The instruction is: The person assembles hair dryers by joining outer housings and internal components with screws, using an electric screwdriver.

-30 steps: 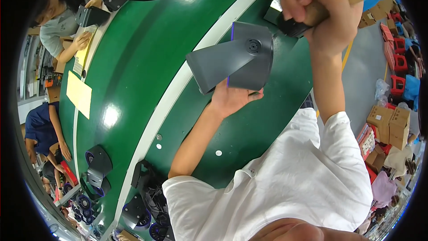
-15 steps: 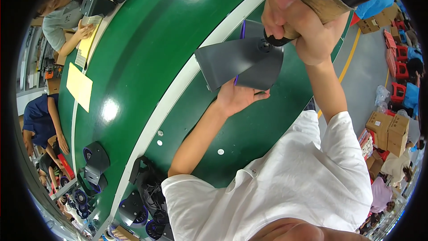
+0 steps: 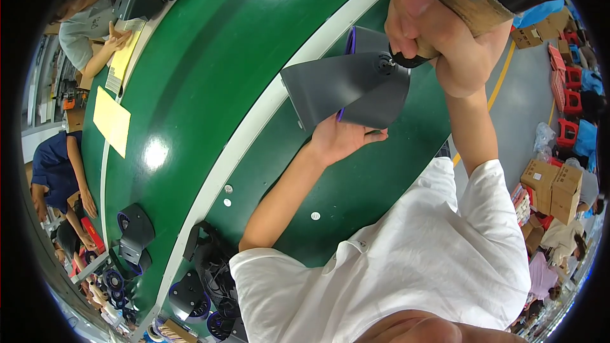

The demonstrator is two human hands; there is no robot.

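Note:
A dark grey curved plastic housing [image 3: 346, 86] with purple-edged parts beneath it is tilted over the green bench. My left hand [image 3: 340, 140] holds its near side from below; the thumb lies stretched out and the other fingers are mostly hidden under the housing. My right hand [image 3: 438, 35] is wrapped round an electric screwdriver [image 3: 473, 0] with a worn tan wrap and a black nose. Its bit points at the round recess [image 3: 385, 63] near the housing's right end. Whether the bit touches a screw there, I cannot make out.
A white divider strip [image 3: 248, 121] runs across the green bench [image 3: 210, 82]. Similar grey housings [image 3: 135, 235] and black parts [image 3: 216, 273] lie at the lower left. A yellow sheet [image 3: 112, 121] lies near co-workers at the far left. Cardboard boxes [image 3: 549, 184] stand on the floor at right.
My right hand and the screwdriver have shifted a little to the right and down. The housing has moved slightly right with them, still held by my left hand.

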